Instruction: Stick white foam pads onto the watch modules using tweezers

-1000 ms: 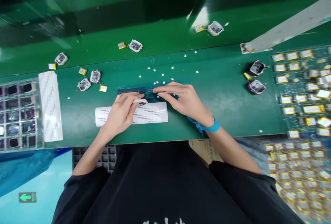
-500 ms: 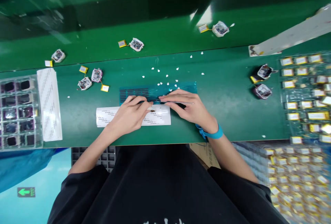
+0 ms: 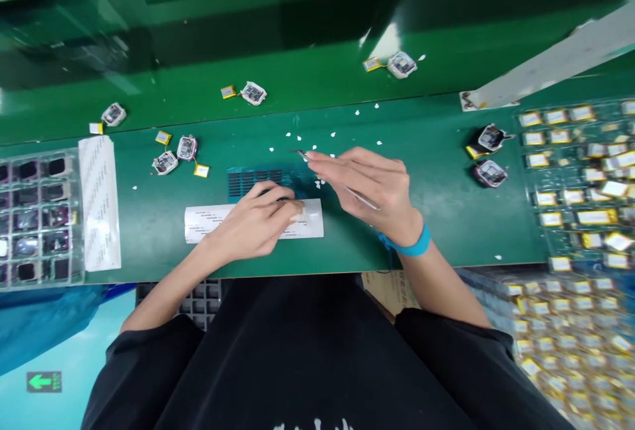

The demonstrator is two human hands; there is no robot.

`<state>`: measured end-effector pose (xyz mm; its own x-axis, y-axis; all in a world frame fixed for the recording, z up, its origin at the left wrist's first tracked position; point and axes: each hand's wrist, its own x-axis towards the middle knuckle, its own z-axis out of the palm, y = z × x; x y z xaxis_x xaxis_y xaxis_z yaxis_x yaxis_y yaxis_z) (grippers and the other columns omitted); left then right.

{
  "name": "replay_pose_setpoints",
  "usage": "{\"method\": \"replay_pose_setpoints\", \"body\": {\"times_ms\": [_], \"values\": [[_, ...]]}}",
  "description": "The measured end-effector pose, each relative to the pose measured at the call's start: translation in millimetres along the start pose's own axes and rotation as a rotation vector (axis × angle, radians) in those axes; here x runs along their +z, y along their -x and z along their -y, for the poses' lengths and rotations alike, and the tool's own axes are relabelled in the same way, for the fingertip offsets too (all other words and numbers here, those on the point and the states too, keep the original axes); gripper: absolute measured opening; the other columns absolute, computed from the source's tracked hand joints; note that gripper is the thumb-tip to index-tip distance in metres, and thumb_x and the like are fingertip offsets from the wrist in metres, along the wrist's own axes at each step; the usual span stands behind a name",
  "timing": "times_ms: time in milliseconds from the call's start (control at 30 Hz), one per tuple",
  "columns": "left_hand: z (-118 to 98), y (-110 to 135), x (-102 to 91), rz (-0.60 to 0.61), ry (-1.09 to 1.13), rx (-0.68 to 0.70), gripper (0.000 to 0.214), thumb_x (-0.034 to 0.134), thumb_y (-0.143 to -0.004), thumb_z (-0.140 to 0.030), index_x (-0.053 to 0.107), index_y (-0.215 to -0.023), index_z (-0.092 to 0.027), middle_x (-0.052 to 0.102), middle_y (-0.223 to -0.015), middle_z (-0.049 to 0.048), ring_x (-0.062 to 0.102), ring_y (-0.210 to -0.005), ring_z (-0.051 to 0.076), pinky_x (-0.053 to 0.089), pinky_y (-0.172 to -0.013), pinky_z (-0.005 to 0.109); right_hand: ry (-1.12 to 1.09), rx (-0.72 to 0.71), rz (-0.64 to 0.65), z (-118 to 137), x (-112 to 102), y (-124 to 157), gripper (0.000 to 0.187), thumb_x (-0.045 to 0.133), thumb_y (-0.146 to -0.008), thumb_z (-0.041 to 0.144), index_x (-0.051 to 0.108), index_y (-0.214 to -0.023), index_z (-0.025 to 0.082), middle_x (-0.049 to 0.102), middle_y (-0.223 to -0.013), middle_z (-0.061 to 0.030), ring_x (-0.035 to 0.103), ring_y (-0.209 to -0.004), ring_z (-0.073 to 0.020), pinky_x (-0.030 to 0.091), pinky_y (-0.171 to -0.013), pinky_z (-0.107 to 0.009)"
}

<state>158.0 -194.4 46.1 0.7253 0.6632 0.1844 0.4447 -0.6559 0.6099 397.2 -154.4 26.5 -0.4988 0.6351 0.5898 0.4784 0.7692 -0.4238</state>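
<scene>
In my right hand (image 3: 380, 185) is a pair of slim metal tweezers (image 3: 363, 199), held above the bench, tips toward the left. A small dark strip (image 3: 294, 151) shows at their tips. My left hand (image 3: 258, 221) rests on a white printed backing sheet (image 3: 197, 219), its thumb and fingers closed together around something small, mostly hidden. Just behind that hand lies a blue sheet (image 3: 238, 185) with rows of dark strips. Its right end is partly covered by my hands.
Small white tabs (image 3: 298, 138) are scattered behind my hands. Opened watch-like housings (image 3: 253, 93) with wired batteries lie around. Left stands a clear tray (image 3: 74, 218) beside a white strip sheet (image 3: 102, 205); right, a battery tray (image 3: 538, 178) and a white metal bracket (image 3: 540, 63).
My right hand has lifted from the blue sheet beside my left hand and moved up and right, with the dark strip at the tweezer tips. My left hand stays on the backing sheet.
</scene>
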Motion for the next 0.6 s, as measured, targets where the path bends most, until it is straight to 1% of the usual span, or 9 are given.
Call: {"method": "replay_pose_setpoints", "body": {"times_ms": [33,100,167,200,267,333,400,500,600], "values": [[-4.6,-1.0,-4.5,-0.095,0.192,-0.025,0.023,0.042,-0.101,-0.018,0.063,-0.111,-0.019,0.074,-0.113,0.0132,0.065,-0.112,0.028,0.047,-0.099,0.047,0.006,0.004,-0.033,0.2,-0.4,-5.3,0.042,0.059,-0.095,0.013,0.065,-0.131,0.035,0.072,-0.125,0.0043,0.075,-0.094,-0.02,0.064,-0.077,-0.039],[-8.9,-5.3,-12.1,-0.353,0.555,-0.176,0.018,0.045,-0.103,-0.028,0.06,-0.111,-0.022,0.075,-0.111,0.011,0.068,-0.106,0.026,0.052,-0.093,0.044,0.024,0.027,-0.098,1.1,1.3,-12.7,0.036,0.06,-0.096,0.016,0.068,-0.126,0.033,0.073,-0.123,0.0032,0.075,-0.092,-0.0199,0.063,-0.076,-0.039],[-4.0,-12.0,-15.6,-0.587,0.798,-0.382,0.016,0.053,-0.101,-0.037,0.059,-0.106,-0.023,0.076,-0.099,0.0085,0.07,-0.089,0.023,0.055,-0.081,0.038,0.04,0.049,-0.151,1.8,5.7,-15.9,0.032,0.06,-0.097,0.017,0.07,-0.123,0.034,0.074,-0.121,0.0028,0.074,-0.087,-0.0189,0.062,-0.073,-0.039],[1.6,-15.5,-15.5,-0.651,0.883,-0.46,0.017,0.059,-0.098,-0.039,0.06,-0.103,-0.023,0.075,-0.094,0.0073,0.069,-0.081,0.021,0.055,-0.076,0.035,0.04,0.046,-0.174,2.0,8.4,-16.1,0.032,0.061,-0.097,0.018,0.07,-0.123,0.035,0.074,-0.121,0.0032,0.074,-0.085,-0.0184,0.062,-0.072,-0.038],[15.0,-21.2,-12.0,-0.657,1.041,-0.547,0.018,0.068,-0.091,-0.037,0.063,-0.097,-0.02,0.075,-0.09,0.0067,0.065,-0.072,0.017,0.053,-0.068,0.03,0.022,0.004,-0.219,2.6,13.6,-14.6,0.039,0.063,-0.095,0.015,0.067,-0.128,0.037,0.073,-0.122,0.0036,0.074,-0.085,-0.0178,0.062,-0.069,-0.036],[25.8,-23.9,-5.7,-0.603,1.168,-0.61,0.016,0.069,-0.089,-0.034,0.067,-0.091,-0.018,0.076,-0.089,0.0078,0.062,-0.067,0.015,0.051,-0.061,0.028,0.009,-0.051,-0.255,3.9,17.2,-12.0,0.05,0.065,-0.093,0.012,0.062,-0.136,0.037,0.072,-0.124,0.0026,0.074,-0.086,-0.0173,0.062,-0.068,-0.034],[30.9,-24.0,0.7,-0.585,1.214,-0.672,0.017,0.069,-0.089,-0.033,0.069,-0.086,-0.017,0.076,-0.086,0.0078,0.057,-0.059,0.011,0.046,-0.053,0.025,0.017,-0.091,-0.267,6.3,18.3,-8.9,0.056,0.064,-0.092,0.009,0.057,-0.142,0.034,0.071,-0.125,0.0006,0.074,-0.086,-0.0169,0.062,-0.067,-0.032],[31.4,-22.1,6.1,-0.641,1.171,-0.738,0.019,0.071,-0.088,-0.033,0.07,-0.08,-0.016,0.076,-0.08,0.006,0.047,-0.047,0.007,0.039,-0.044,0.022,0.046,-0.127,-0.204,11.4,15.8,-4.6,0.057,0.062,-0.092,0.007,0.055,-0.143,0.031,0.069,-0.128,-0.0008,0.074,-0.084,-0.0177,0.063,-0.067,-0.033],[32.2,-21.2,6.1,-0.685,1.196,-0.783,0.013,0.074,-0.082,-0.027,0.069,-0.078,-0.016,0.076,-0.079,0.0041,0.057,-0.05,0.008,0.05,-0.05,0.022,0.085,-0.133,-0.063,16.0,12.6,-2.3,0.048,0.06,-0.094,0.01,0.062,-0.135,0.034,0.068,-0.13,0.0024,0.075,-0.083,-0.0183,0.064,-0.068,-0.034]]}}
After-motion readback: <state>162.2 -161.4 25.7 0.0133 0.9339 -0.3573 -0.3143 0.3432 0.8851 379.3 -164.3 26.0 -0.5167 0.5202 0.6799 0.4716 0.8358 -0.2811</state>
